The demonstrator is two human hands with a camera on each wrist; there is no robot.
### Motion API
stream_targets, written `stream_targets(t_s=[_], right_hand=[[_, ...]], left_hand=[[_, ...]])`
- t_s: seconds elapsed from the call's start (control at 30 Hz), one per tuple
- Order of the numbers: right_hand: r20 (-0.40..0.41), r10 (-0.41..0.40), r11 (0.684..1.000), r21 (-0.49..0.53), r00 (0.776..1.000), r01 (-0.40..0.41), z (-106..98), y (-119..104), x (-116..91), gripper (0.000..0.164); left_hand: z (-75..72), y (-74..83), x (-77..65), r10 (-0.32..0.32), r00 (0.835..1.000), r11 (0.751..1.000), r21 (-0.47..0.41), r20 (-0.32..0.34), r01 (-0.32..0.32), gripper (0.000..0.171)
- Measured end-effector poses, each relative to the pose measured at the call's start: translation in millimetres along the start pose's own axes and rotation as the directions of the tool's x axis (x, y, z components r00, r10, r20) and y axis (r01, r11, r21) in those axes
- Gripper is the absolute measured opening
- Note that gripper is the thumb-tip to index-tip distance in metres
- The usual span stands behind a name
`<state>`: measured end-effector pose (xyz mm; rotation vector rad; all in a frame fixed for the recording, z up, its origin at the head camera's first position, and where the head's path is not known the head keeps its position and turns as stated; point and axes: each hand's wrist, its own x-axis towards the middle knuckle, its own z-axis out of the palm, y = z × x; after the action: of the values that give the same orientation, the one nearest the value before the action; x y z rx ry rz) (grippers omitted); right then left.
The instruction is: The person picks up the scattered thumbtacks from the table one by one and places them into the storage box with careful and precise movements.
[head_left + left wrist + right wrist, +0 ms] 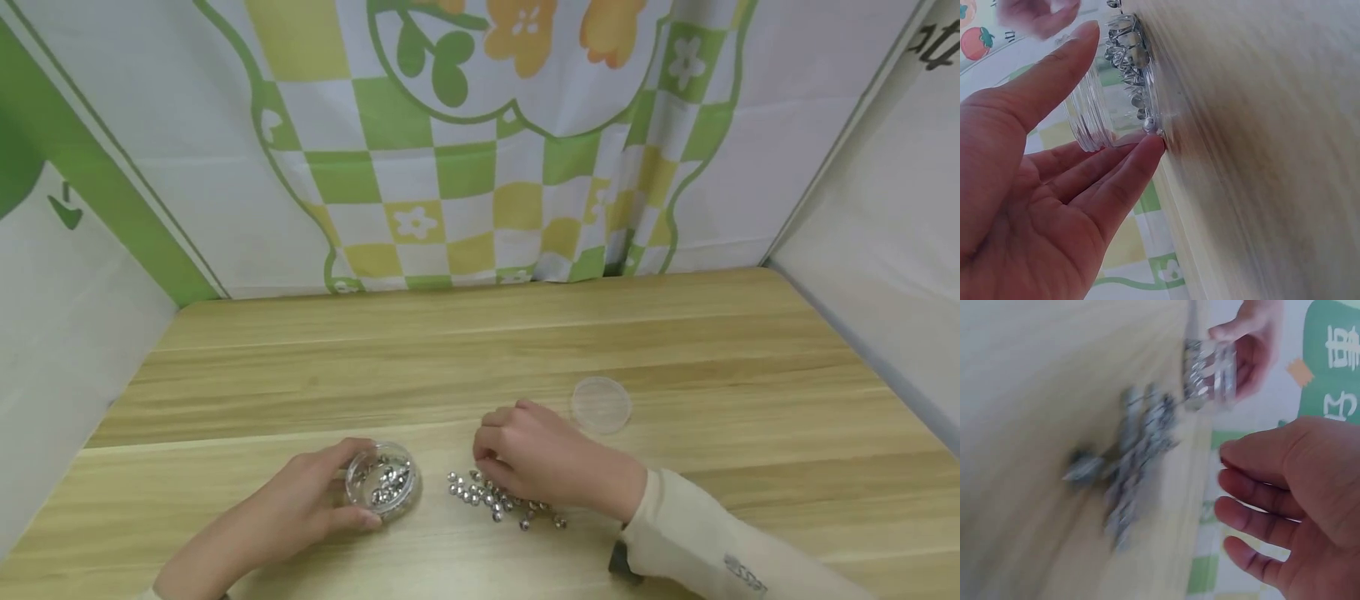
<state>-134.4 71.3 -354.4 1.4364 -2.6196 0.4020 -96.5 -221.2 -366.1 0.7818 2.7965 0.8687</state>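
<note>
On the tabletop stands a clear round plastic jar (380, 479), lidless, with silver thumbtacks (392, 485) inside. My left hand (303, 500) grips it from the left, thumb on the near side and fingers round the far side. A loose heap of similar thumbtacks (491, 496) lies to the right of the jar. My right hand (532, 454) is above the heap and hides part of it in the head view. In the right wrist view its fingers (1241, 512) are loosely bent and apart from the tacks, with nothing visible between them.
A clear round lid (602, 405) lies flat on the wooden table (375, 358), beyond my right hand. Behind the table hangs a checkered cloth (465, 175), with pale panels at both sides. A few single tacks (560, 522) lie at the heap's right edge.
</note>
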Motion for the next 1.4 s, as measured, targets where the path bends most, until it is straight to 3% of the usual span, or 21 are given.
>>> stream_targets(t_s=[0.17, 0.3, 0.5, 0.6, 0.77, 1.07, 1.2, 1.4], right_hand=[[-0.042, -0.060, 0.998, -0.006, 0.997, 0.060, 4.5, -18.9, 37.2, 0.006], [-0.026, -0.105, 0.994, -0.021, 0.994, 0.104, 16.5, -31.7, 61.8, 0.010], [-0.041, -0.123, 0.992, -0.035, 0.992, 0.122, 26.2, -41.6, 74.7, 0.011], [-0.047, -0.129, 0.991, -0.028, 0.991, 0.128, 27.0, -42.9, 74.9, 0.011], [-0.050, -0.121, 0.992, -0.032, 0.991, 0.119, 23.7, -41.1, 68.4, 0.013], [-0.090, 0.009, 0.997, 0.080, 0.996, -0.002, 9.2, -10.2, 31.9, 0.008], [-0.052, 0.025, 0.995, 0.096, 0.998, -0.020, 6.6, 0.4, 21.2, 0.007], [0.073, 0.032, 0.996, 0.077, 0.997, -0.038, 5.5, 5.8, 13.6, 0.006]], left_hand=[[0.0, -1.5, -1.0, 0.006, 1.000, 1.000, 0.006, -0.001, -0.006, 0.073], [0.5, -2.2, -2.4, 0.012, 1.000, 1.000, -0.013, 0.016, -0.012, 0.072], [1.9, -1.3, 0.2, 0.054, 0.998, 0.998, -0.027, 0.023, -0.053, 0.062], [1.5, -0.6, 1.4, 0.066, 0.998, 0.998, -0.018, 0.019, -0.066, 0.057], [0.4, 0.0, 0.7, 0.034, 0.999, 0.999, -0.028, 0.038, -0.033, 0.064], [0.8, 0.7, 1.1, 0.000, 1.000, 1.000, -0.007, 0.011, 0.000, 0.072], [0.1, 1.4, 0.5, -0.008, 1.000, 1.000, -0.001, 0.012, 0.008, 0.071], [-0.6, 0.9, -0.1, -0.012, 1.000, 1.000, -0.005, 0.020, 0.012, 0.072]])
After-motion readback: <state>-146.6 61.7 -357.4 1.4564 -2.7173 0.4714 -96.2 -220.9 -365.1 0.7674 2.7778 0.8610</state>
